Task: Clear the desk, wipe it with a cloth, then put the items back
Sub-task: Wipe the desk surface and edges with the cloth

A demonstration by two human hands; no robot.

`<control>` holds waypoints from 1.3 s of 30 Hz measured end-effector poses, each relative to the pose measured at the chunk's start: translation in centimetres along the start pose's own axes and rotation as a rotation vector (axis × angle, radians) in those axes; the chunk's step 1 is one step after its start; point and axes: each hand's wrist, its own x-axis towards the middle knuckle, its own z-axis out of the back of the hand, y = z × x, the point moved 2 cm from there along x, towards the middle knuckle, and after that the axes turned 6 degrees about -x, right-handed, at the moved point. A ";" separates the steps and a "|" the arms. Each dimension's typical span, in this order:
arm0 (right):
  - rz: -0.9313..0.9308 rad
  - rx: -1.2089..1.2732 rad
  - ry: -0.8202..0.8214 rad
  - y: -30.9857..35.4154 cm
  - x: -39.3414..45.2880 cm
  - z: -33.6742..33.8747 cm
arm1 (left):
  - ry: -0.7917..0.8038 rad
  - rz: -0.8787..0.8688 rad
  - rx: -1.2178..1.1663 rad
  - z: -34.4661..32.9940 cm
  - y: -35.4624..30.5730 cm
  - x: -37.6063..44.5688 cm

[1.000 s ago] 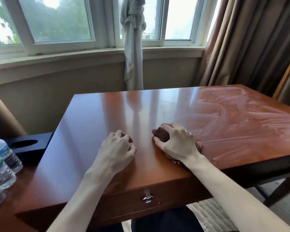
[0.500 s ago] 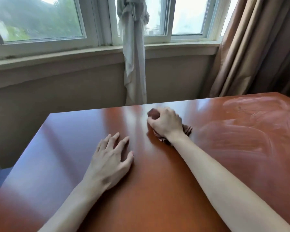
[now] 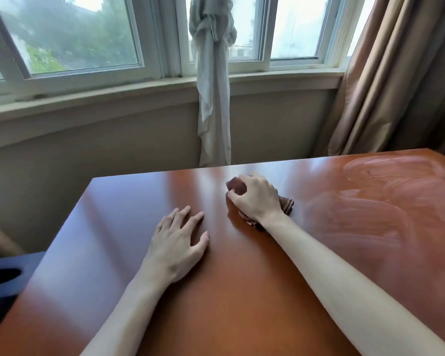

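- The right hand [image 3: 257,199] sits toward the far middle of the table [image 3: 242,291], its fingers [image 3: 235,196] curled and clamped on a bunched brown cloth [image 3: 285,203].
- The cloth is pressed against the tabletop under that hand; one end pokes out past the thumb and fingertips, and a striped edge shows behind the wrist.
- The left hand [image 3: 176,246] lies palm down on the wood, nearer the person and just to the left of the right hand, apart from the cloth.
- Its fingers are straight and spread, resting flat on the surface and gripping nothing.
- To the right of the cloth, the reddish-brown tabletop carries pale curved wipe smears [image 3: 385,191] that reach toward the far right corner; the left part looks glossy with window reflections.
- Both bare forearms reach in from the near edge.
- Off the left side of the table, lower down, stands a dark block with a round hole [image 3: 3,277] in its top.
- Behind the table a knotted white sheer curtain [image 3: 213,98] hangs down from the window [image 3: 72,34], and a heavy tan drape [image 3: 401,73] hangs at the right.
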 end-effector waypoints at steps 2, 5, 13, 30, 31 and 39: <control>0.044 -0.001 -0.004 0.6 -5.4 1.8 | 0.011 0.004 0.010 -0.1 0.0 -0.1; 0.112 0.027 -0.015 1.9 -14.1 4.8 | 0.026 -0.001 0.009 -0.1 -0.1 -0.1; 0.147 0.044 0.015 2.9 -18.8 6.4 | 0.020 -0.022 -0.016 0.0 0.0 0.0; -0.125 -0.056 -0.068 -1.7 12.6 -3.4 | -0.055 0.005 -0.054 -0.2 0.7 0.5; -0.114 -0.060 -0.070 -1.8 12.2 -3.4 | -0.050 0.007 -0.052 -0.2 0.7 0.5; 0.044 -0.019 -0.017 0.5 -2.1 0.5 | -0.006 0.005 -0.049 0.4 -0.1 -0.2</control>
